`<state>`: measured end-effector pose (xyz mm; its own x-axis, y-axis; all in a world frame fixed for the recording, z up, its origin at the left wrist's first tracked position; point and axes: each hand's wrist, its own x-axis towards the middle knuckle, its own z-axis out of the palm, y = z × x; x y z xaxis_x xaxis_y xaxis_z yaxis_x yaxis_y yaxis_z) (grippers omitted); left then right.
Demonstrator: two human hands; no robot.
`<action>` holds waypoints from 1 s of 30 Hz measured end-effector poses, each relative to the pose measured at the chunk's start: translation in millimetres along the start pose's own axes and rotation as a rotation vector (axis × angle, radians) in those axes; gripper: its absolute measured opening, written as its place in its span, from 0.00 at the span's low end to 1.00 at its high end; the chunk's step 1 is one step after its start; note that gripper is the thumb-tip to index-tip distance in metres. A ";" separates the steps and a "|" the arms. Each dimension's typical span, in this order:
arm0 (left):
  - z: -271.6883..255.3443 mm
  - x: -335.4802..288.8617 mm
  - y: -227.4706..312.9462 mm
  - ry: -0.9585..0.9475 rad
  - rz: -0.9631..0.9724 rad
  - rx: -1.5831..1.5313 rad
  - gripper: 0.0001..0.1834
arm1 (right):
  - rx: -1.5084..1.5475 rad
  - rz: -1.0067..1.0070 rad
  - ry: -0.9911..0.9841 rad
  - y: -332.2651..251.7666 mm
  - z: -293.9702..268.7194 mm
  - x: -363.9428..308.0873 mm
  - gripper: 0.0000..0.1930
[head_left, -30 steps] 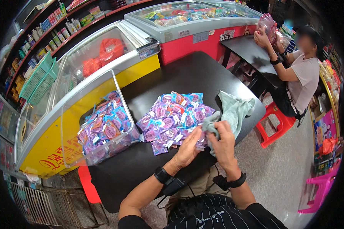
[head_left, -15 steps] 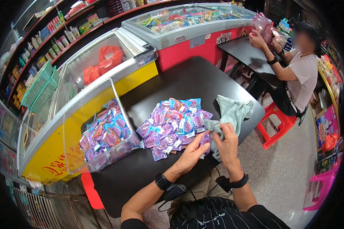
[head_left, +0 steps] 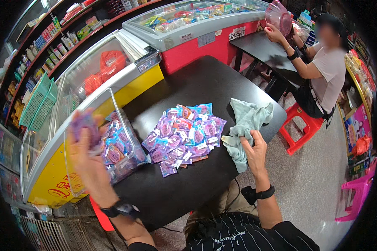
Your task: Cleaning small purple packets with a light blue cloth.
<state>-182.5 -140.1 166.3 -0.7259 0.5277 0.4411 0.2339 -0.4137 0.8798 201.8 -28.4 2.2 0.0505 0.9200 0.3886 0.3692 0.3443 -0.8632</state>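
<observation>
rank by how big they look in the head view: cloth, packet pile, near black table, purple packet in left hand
1. Near black table
2. Packet pile
3. Cloth
4. Purple packet in the left hand: blurred, so its outline is unsure, but it looks smallest

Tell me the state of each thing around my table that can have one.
Left hand: raised, blurred, holding at least one purple packet.
Right hand: closed on the cloth.
Cloth: crumpled.
Packet pile: loose on the black table.
Clear bin: open-topped, holding more packets.
Red stool: upright, occupied.
Pink bowl: held up by another person.
</observation>
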 end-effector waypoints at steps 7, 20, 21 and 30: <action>-88.8 43.7 -51.9 0.069 0.073 0.360 0.21 | -0.031 -0.033 0.039 -0.8 5.3 0.7 0.08; 92.9 -70.1 -33.5 -0.648 0.266 0.548 0.19 | -0.081 -0.046 0.088 2.9 7.9 -0.1 0.08; 99.7 -75.5 -40.5 -0.649 0.266 0.552 0.19 | -0.065 -0.041 0.080 1.6 8.4 -0.4 0.08; 96.1 -84.1 -153.7 -0.662 0.010 1.227 0.33 | -0.063 -0.049 0.093 5.5 10.4 0.0 0.08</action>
<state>-95.2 -49.6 10.9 -0.3638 0.9199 0.1460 0.8985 0.3053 0.3156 194.2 -24.6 -6.0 0.1158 0.8802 0.4603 0.4304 0.3731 -0.8219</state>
